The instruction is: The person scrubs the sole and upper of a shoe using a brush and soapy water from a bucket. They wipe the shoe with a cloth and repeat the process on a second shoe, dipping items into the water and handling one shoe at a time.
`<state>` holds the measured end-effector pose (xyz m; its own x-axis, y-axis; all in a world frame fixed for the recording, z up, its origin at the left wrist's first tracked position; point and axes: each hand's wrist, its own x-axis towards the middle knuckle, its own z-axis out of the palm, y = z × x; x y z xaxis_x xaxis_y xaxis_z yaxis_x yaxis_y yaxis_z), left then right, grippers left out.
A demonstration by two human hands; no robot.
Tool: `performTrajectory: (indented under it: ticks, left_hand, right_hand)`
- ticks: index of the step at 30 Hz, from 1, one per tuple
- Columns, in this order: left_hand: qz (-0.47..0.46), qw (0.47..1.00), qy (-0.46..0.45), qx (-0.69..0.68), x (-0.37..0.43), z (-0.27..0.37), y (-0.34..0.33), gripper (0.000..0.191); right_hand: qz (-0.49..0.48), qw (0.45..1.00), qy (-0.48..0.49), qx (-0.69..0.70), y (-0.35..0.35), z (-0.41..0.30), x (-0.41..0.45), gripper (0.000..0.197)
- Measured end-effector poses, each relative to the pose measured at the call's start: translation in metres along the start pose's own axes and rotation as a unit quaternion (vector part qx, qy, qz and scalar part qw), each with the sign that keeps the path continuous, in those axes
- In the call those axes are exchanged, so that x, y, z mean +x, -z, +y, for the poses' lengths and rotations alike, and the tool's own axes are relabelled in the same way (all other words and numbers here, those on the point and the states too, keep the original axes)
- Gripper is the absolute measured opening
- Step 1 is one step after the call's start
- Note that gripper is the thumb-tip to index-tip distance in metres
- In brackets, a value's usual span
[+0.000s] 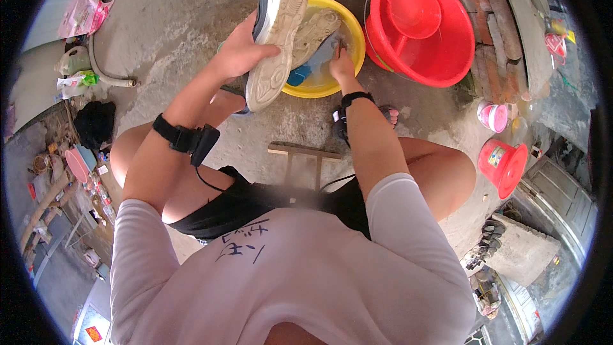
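My left hand (244,50) grips a dark shoe with a white midsole (278,43), its pale, dirt-stained outsole turned toward the right. The shoe is held up over the left side of a yellow basin (320,91). Inside the basin, a second shoe (316,36) lies sole up in cloudy water. A blue object (299,75) sits near the basin's front left wall; its kind is unclear. My right hand (342,64) reaches into the basin at the right. Its fingertips are beside something dark, and whether they hold it is not clear.
To the right, a red dipper (414,12) rests in a large red basin (455,57) near a brick edge (498,52). A lidded red bucket (498,167) stands farther right. A hose (103,72) lies at left. Between my feet and body is a wooden stool (305,152).
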<state>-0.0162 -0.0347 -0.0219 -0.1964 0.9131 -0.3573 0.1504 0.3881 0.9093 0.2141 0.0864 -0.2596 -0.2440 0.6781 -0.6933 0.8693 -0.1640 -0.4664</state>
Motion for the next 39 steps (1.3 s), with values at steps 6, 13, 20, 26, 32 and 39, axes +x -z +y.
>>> performTrajectory:
  ticks: [6, 13, 20, 26, 32, 39]
  left_hand:
    - [0.013, 0.999, -0.002, 0.031, -0.005, 0.010, 0.000, 0.073]
    - [0.012, 0.999, -0.017, 0.045, 0.004, -0.002, 0.000, 0.074]
    - [-0.031, 0.999, -0.020, -0.035, 0.008, 0.006, -0.005, 0.072]
    - [-0.036, 0.998, -0.050, 0.021, 0.012, -0.002, -0.003, 0.073]
    - [-0.020, 0.997, -0.046, 0.055, 0.010, -0.006, -0.007, 0.073]
    - [-0.034, 0.991, 0.028, 0.126, 0.004, -0.019, -0.012, 0.086]
  right_hand:
    - [0.020, 0.996, -0.037, -0.079, -0.048, 0.014, 0.007, 0.071]
    - [-0.205, 0.974, -0.067, -0.072, 0.003, -0.014, 0.015, 0.034]
    - [-0.318, 0.895, -0.098, 0.295, 0.089, -0.050, -0.043, 0.010]
    - [-0.350, 0.858, 0.000, 0.377, 0.150, -0.080, -0.103, 0.037]
    - [-0.356, 0.798, 0.008, 0.485, 0.188, -0.086, -0.153, 0.037]
    - [-0.342, 0.803, 0.039, 0.486, 0.184, -0.098, -0.178, 0.037]
